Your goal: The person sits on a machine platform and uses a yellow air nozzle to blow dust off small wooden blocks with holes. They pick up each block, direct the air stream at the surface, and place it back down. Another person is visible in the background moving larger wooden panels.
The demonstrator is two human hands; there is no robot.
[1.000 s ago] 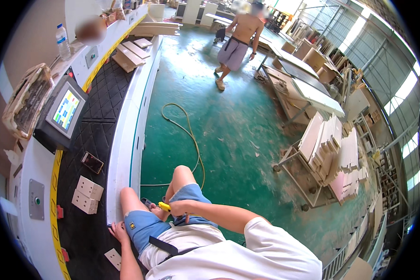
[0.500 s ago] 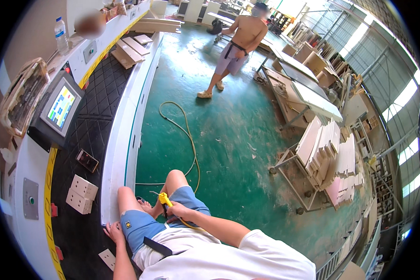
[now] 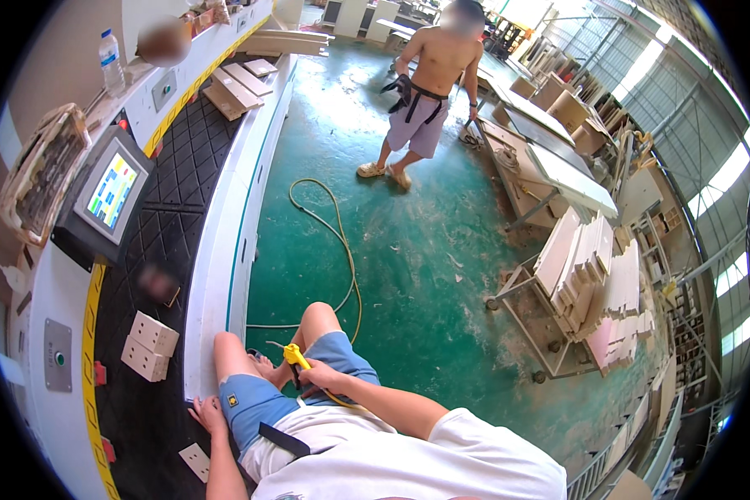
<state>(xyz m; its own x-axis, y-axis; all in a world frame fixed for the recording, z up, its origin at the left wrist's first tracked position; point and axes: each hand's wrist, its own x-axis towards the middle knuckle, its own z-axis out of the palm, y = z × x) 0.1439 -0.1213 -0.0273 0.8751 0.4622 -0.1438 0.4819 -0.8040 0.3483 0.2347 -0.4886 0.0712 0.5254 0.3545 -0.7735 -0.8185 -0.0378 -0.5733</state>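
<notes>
A yellow air blow gun point(image 3: 294, 356) with a thin nozzle is in my right hand point(image 3: 318, 379), fingers wrapped around it over my lap. From its lower end a yellow hose point(image 3: 346, 405) runs under my wrist. My left hand point(image 3: 208, 414) rests on the white edge of the machine bed point(image 3: 202, 358) beside my thigh, holding nothing, its fingers spread. Nearest to it on the black padded surface lie a flat pale panel piece with holes point(image 3: 195, 461) and two stacked pale drilled blocks point(image 3: 150, 346).
A control screen point(image 3: 113, 192) stands at the left, a water bottle point(image 3: 111, 62) beyond it. Pale boards point(image 3: 233, 87) lie farther along the bed. A hose point(image 3: 342, 250) loops over the green floor. One person point(image 3: 429, 92) stands ahead. At right, a wheeled rack point(image 3: 529, 333) holds stacked boards.
The other person has stepped closer and turned toward me, with arms lowered. My view has shifted slightly; both my hands keep their places.
</notes>
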